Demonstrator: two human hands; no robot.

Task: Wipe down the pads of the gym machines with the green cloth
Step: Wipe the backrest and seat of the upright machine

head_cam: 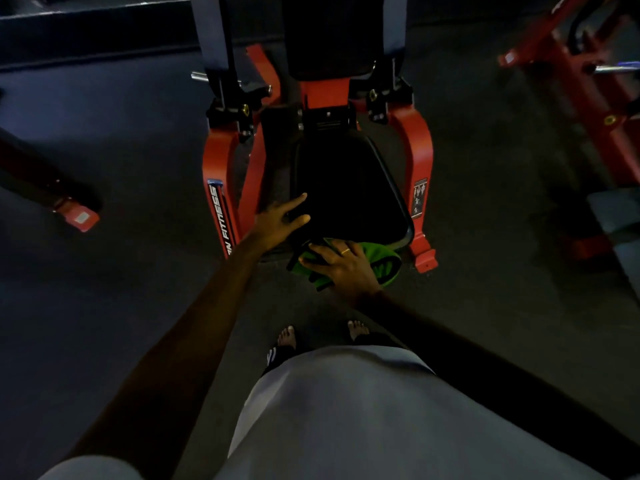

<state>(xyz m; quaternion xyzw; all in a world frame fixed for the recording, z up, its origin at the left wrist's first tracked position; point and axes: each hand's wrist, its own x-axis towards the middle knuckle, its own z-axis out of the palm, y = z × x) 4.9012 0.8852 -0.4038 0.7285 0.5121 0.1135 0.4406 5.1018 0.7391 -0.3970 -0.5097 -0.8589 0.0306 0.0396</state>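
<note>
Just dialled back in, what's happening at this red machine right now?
A person stands facing the red machine. Their right hand presses the green cloth against the near front edge of the black seat pad. The left hand rests with spread fingers on the pad's near left corner. The upright back pad has no cloth on it. In this dim light, how much is already wiped cannot be told.

Green cloth [381, 261] mostly beneath right hand [341, 266]
</note>
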